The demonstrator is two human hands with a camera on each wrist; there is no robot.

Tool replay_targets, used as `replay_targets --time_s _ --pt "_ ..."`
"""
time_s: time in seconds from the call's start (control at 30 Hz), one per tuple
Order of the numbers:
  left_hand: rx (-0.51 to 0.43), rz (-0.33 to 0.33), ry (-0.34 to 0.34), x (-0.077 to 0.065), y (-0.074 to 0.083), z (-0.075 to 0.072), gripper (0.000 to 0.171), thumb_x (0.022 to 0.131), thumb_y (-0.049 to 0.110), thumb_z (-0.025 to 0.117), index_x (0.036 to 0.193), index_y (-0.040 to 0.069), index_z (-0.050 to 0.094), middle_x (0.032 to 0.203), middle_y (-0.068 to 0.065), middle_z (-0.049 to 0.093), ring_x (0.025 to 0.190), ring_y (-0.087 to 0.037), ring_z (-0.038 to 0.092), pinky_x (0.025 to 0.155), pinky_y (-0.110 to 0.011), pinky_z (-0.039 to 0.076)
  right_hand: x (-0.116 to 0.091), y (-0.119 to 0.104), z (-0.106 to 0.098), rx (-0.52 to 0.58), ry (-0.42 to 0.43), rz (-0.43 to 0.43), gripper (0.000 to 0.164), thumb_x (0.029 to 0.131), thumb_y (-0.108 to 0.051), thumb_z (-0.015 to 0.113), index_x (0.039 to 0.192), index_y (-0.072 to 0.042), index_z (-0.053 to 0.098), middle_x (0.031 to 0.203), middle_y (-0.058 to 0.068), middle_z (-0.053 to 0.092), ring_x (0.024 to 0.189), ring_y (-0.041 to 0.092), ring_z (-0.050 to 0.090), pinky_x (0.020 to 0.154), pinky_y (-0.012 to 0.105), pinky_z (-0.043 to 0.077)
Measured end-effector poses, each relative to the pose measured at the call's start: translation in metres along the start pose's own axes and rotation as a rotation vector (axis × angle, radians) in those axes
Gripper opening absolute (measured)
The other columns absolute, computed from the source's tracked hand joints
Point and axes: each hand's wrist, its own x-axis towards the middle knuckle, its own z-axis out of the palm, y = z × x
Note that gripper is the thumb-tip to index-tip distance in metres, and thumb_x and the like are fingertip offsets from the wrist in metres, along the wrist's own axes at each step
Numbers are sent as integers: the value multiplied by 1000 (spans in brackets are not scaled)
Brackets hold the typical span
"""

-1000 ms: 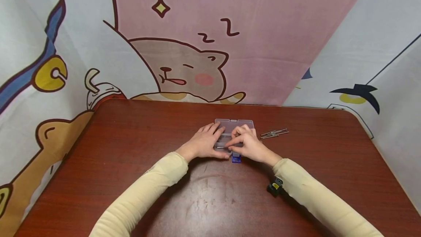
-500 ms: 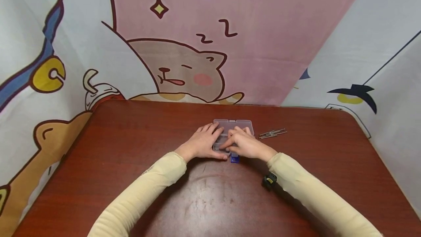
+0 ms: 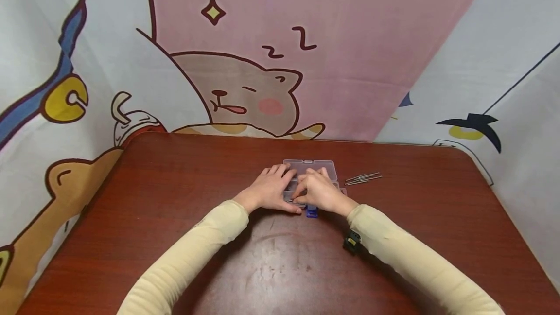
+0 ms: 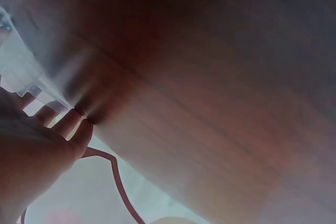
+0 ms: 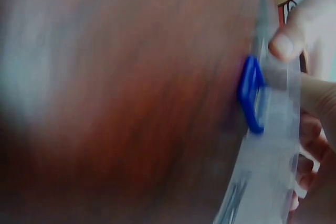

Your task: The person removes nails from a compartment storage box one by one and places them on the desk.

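Box (image 3: 309,166) clear, latch (image 3: 312,213) blue, frame ctr. Tbl (image 3: 271,266) red-brn, wood grain. 2 sleeves (image 3: 188,252) pale yel. Backdrop (image 3: 350,38) pink/wht, cartoon print, top.

A broad reddish-brown wooden desk (image 3: 192,169) with rounded far corners is shown, its dark grain streaked across the top and its near middle marked by pale glare and a few small smudges. A small clear plastic box (image 3: 290,186) is set on it past the middle, with its lid (image 3: 308,166) opened toward the far side and a blue clasp (image 3: 312,212) seen at the near edge. Several thin metal nails (image 3: 363,178) are laid in a loose bunch just beside the box, to its right.
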Motion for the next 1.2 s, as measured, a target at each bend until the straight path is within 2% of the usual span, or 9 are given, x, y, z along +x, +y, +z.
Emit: replay_targets --time_s 0.13,0.23,0.4,0.5,0.57,0.7,0.97,1.2 --pt "-9 3 -4 0 -1 0 101 70 78 63 145 15 39 149 -13 32 135 -28 31 105 -47 30 1 -4 4 4 33 28 8 72 -20 85 73 -22 78 77 -13 62 80 13 51 76 44 30" --pt "-10 10 1 1 -1 1 102 70 78 63 145 14 39 148 -13 33 135 -28 31 105 -47 30 -1 -2 7 57 53 8 8 72 -18 84 71 -21 76 73 -15 57 74 11 47 74 43 29" --pt "0 18 10 1 -1 2 103 68 80 62 145 15 40 147 -13 33 134 -28 32 104 -47 31 -4 7 6 317 112 -3 3 79 -16 80 78 -15 77 68 -14 51 71 10 44 71 35 29" --pt "-2 16 9 1 -1 1 103 68 80 62 145 15 40 147 -13 33 134 -28 32 104 -47 30 -5 8 1 473 173 27 3 82 -14 78 83 -12 77 66 -9 46 66 12 41 63 28 32" --pt "-7 12 4 0 0 0 102 69 79 63 145 16 40 148 -14 32 135 -29 31 105 -47 30 -5 9 -3 540 204 37 3 83 -12 77 85 -10 77 66 -7 45 65 12 41 57 26 32" --pt "-12 12 3 1 1 -1 102 69 78 64 145 15 40 148 -15 32 134 -30 31 105 -47 29 -8 9 -11 585 224 65 4 83 -8 76 86 -8 77 66 -5 45 64 12 40 57 25 31" --pt "-6 16 5 0 1 0 105 69 76 65 148 11 37 147 -15 33 134 -29 32 107 -46 28 -20 14 -24 590 250 124 5 81 2 74 83 -2 75 65 -1 41 65 13 38 57 25 30" --pt "-13 11 -3 0 1 0 105 70 73 66 149 11 34 149 -16 31 134 -29 32 107 -46 27 -35 0 -53 612 241 179 3 81 7 71 84 6 72 64 0 41 62 10 37 55 21 30"
